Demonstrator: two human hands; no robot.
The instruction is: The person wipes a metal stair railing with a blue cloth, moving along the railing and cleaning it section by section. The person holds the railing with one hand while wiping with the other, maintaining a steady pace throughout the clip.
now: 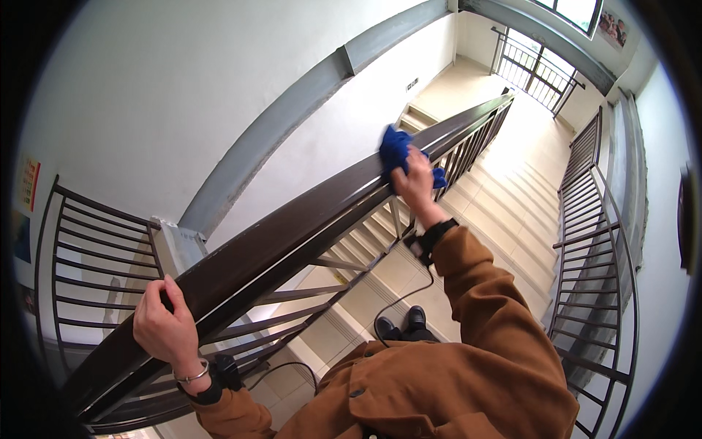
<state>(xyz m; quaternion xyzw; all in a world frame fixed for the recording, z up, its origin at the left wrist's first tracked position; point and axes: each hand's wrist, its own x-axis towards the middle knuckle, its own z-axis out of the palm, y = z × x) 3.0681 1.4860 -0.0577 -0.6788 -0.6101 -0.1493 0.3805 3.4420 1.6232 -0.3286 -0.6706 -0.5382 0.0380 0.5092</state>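
Observation:
A wide dark brown handrail [274, 236] runs diagonally across the view, from the lower left up to the upper right. My right hand [415, 178] holds a crumpled blue cloth [396, 149] against the rail's top and near side; the cloth and fingers look slightly blurred. Lower on the same rail rests my left hand [166, 324], its fingers curled on the top surface. Whether it grips the rail or only leans on it, I cannot tell. Both wrists carry black straps with small devices and cables.
Tiled stairs [493, 214] lie beyond the rail's right side, with metal balusters [477, 142] under it. My black shoes [417, 316] stand on a step. Another railing [589, 230] follows the right wall, and a third [104, 258] is at the left. A barred gate or window [535, 71] is at the far landing.

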